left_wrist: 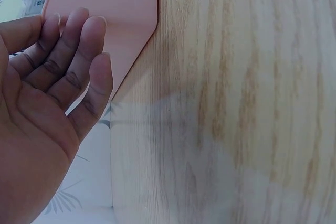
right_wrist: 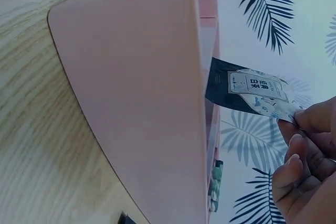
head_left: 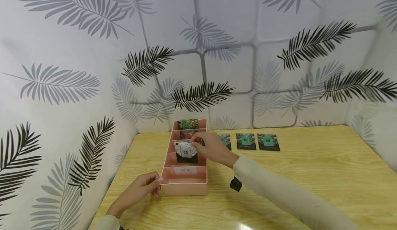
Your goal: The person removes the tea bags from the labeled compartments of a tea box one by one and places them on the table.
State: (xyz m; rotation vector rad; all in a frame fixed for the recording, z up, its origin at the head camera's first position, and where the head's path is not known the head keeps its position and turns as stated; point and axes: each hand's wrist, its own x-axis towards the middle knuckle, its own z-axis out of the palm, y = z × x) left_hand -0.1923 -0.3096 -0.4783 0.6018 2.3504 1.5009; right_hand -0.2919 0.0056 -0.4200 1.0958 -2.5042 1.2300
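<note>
A pink divided box (head_left: pixel 184 189) stands on the table, its compartments in a row from front to back. My right hand (head_left: pixel 214 147) pinches the top corner of a white and black tea sachet (head_left: pixel 186 151) between thumb and fingers. The right wrist view shows this sachet tilted, its dark lower end at the box's rim and its upper part above it. Thumb and forefinger of my left hand (head_left: pixel 144 188) pinch the box's rim at the front left corner; the other fingers are bent beside the wall. Further back in the box are a green sachet (head_left: pixel 187 124) and a red sachet (head_left: pixel 187 134).
Dark sachets with green labels lie in a row right of the box, among them a middle sachet (head_left: pixel 246 141) and a right sachet (head_left: pixel 268 142). A paper label (head_left: pixel 185 170) is in the front compartment. A leaf-patterned curtain (head_left: pixel 229 75) hangs behind the wooden table (head_left: pixel 294 175).
</note>
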